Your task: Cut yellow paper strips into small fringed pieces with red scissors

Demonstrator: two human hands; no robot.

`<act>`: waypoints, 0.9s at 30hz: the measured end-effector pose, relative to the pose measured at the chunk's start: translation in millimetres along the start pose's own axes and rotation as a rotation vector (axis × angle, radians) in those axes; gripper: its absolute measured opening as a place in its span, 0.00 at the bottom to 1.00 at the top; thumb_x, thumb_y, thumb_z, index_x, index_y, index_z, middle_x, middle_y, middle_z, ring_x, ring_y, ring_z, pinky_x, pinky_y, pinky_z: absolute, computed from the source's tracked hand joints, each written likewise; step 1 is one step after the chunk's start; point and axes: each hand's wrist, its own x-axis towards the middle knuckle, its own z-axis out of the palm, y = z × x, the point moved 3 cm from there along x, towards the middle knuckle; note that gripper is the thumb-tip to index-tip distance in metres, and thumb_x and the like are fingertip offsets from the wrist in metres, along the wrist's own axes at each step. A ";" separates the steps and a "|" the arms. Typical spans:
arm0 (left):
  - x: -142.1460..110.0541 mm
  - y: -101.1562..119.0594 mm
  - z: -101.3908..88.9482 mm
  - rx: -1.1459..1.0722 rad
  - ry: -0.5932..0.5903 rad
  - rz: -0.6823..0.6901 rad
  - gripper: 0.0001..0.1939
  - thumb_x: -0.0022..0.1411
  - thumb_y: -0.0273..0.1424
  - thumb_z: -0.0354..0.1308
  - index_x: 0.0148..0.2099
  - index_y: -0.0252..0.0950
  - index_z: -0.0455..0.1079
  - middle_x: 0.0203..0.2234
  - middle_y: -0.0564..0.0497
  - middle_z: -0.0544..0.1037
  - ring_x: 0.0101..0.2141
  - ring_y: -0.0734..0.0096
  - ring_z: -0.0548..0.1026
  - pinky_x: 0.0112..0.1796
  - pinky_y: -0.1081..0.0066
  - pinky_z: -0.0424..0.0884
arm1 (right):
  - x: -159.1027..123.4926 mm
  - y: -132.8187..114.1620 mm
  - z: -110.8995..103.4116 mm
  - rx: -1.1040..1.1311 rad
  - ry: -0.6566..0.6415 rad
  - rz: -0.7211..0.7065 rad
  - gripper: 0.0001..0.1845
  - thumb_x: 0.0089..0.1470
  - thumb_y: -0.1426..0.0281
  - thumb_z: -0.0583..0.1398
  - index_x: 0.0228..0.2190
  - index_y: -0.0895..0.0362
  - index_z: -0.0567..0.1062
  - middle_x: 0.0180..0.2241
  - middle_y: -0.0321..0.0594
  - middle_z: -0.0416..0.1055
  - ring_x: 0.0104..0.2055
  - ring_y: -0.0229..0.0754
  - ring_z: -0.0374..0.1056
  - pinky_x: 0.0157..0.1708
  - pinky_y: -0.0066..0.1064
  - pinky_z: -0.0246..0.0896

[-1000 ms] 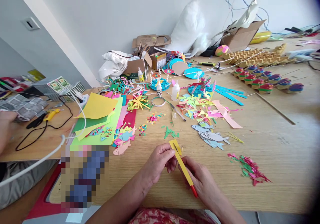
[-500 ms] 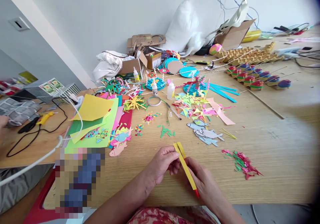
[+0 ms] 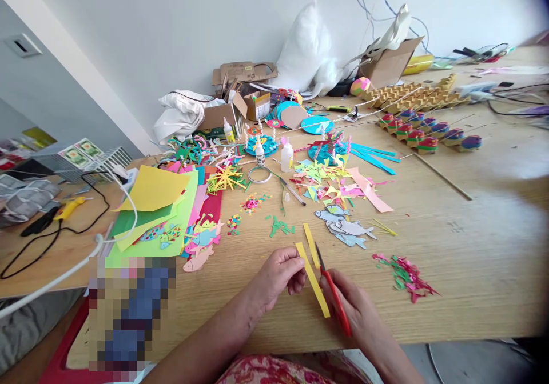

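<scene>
Near the table's front edge, my left hand [image 3: 283, 278] pinches a long yellow paper strip [image 3: 316, 292] between thumb and fingers; it slants down toward the right. My right hand [image 3: 352, 303] is closed around the red handles of a pair of scissors [image 3: 338, 310]. Their dark blades point up and away, just right of the strip, and look closed or nearly so. A second yellow paper strip [image 3: 310, 242] is beyond the scissor tips, apart from the first; its lower end is close to the blades. My right fingertips are partly hidden by the handles.
Grey paper fish [image 3: 349, 228] and red and green paper scraps [image 3: 407, 278] lie to the right. Green snippets [image 3: 279, 226] are ahead. Coloured paper sheets [image 3: 156, 188] are stacked left. Glue bottles [image 3: 287, 156] stand farther back. A white cable [image 3: 55, 280] crosses the left side.
The two yellow strips, close together before, are now apart. My right hand has turned the scissors out to the right, so the blades and handles show. The view has shifted slightly.
</scene>
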 end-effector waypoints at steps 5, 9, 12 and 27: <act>-5.2 14.1 -13.5 0.180 0.013 0.081 0.10 0.53 0.35 0.47 0.25 0.34 0.59 0.16 0.57 0.64 0.16 0.83 0.60 0.18 0.79 0.55 | 11.8 -8.9 0.5 0.256 -0.065 -0.001 0.15 0.47 0.57 0.57 0.28 0.56 0.64 0.22 0.32 0.63 0.24 0.36 0.59 0.24 0.26 0.57; -7.4 14.5 -19.6 0.295 -0.048 0.059 0.08 0.53 0.33 0.47 0.26 0.34 0.60 0.16 0.57 0.63 0.17 0.82 0.61 0.18 0.79 0.56 | 29.8 -32.8 2.6 0.330 -0.060 -0.034 0.16 0.42 0.59 0.61 0.29 0.56 0.63 0.28 0.35 0.64 0.24 0.34 0.59 0.22 0.25 0.57; -9.5 10.8 -22.5 0.344 -0.098 0.013 0.06 0.52 0.30 0.47 0.25 0.35 0.59 0.16 0.57 0.62 0.17 0.81 0.61 0.19 0.79 0.57 | 43.9 -49.6 3.2 0.326 -0.075 -0.071 0.15 0.41 0.64 0.62 0.29 0.56 0.63 0.27 0.34 0.64 0.24 0.33 0.58 0.22 0.24 0.55; -25.4 15.1 -42.0 0.228 0.153 0.224 0.10 0.54 0.32 0.50 0.24 0.33 0.64 0.19 0.54 0.66 0.24 0.75 0.64 0.29 0.75 0.59 | 52.9 -54.1 27.2 0.314 -0.090 -0.101 0.14 0.45 0.62 0.60 0.29 0.55 0.62 0.22 0.29 0.60 0.22 0.33 0.57 0.20 0.24 0.54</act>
